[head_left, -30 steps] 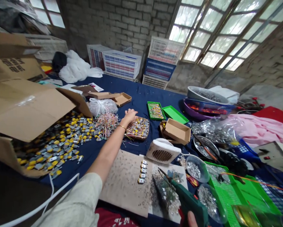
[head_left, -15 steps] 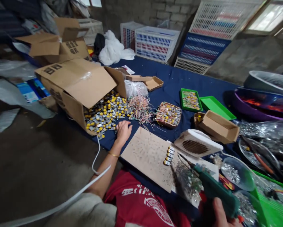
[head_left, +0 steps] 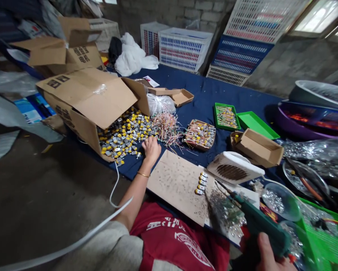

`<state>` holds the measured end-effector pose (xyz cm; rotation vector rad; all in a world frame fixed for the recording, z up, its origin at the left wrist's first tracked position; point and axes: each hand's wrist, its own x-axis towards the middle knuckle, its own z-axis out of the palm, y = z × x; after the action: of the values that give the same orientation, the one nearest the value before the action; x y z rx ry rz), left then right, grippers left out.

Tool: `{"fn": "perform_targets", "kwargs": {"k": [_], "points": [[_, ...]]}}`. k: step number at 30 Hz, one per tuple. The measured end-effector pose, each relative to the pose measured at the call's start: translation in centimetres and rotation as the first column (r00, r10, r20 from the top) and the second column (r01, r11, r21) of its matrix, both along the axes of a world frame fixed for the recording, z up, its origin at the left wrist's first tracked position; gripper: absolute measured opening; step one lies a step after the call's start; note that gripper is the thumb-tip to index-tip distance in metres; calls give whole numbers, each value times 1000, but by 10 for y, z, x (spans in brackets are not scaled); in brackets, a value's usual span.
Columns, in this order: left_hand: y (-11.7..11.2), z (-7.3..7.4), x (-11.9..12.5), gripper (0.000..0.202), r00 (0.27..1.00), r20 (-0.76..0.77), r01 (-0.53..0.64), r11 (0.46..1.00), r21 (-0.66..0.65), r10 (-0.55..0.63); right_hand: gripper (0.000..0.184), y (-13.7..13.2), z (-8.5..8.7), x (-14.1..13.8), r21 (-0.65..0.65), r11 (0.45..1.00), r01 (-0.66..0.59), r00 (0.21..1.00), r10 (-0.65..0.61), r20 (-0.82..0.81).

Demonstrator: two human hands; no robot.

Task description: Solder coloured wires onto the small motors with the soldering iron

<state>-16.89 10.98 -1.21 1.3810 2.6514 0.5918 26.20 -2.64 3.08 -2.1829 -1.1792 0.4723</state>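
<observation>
My left hand [head_left: 151,149] rests at the right end of a heap of small silver motors with yellow ends [head_left: 123,136], its fingers curled down among them. Whether it holds one, I cannot tell. To its right lie a tangle of thin coloured wires [head_left: 165,128] and a cardboard tray of wired motors [head_left: 199,135]. My right hand [head_left: 270,256] grips a green soldering gun [head_left: 259,222] at the lower right, above a speckled cardboard sheet [head_left: 176,184] bearing a short row of motors [head_left: 201,183].
An open cardboard carton [head_left: 87,101] spills the motors onto the navy cloth [head_left: 202,94]. Green trays [head_left: 226,116] and a bowl of silver pieces [head_left: 273,201] sit to the right. Stacked plastic crates [head_left: 185,49] stand behind. A white cable [head_left: 115,188] runs across the lower left.
The view has swung left since the oldest frame. My left hand has moved from the wired-motor tray to the heap's near edge, then slightly further up it. The gun stays in my right hand.
</observation>
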Motion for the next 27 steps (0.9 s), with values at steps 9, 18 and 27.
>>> {"fn": "perform_targets", "kwargs": {"k": [9,18,27], "points": [[19,16,9,13,802,581,-38,960,279,-137,57,-5,1,1,42,997,62,997,-60,-57],[-62,23,70,40,118,987,643,766,5,-106,66,-6,17,-22,207,968,142,853,-13,-522],[-62,9,90,17,554,611,742,668,-54,-566,61,-44,13,-17,189,953,236,823,-92,-561]]}}
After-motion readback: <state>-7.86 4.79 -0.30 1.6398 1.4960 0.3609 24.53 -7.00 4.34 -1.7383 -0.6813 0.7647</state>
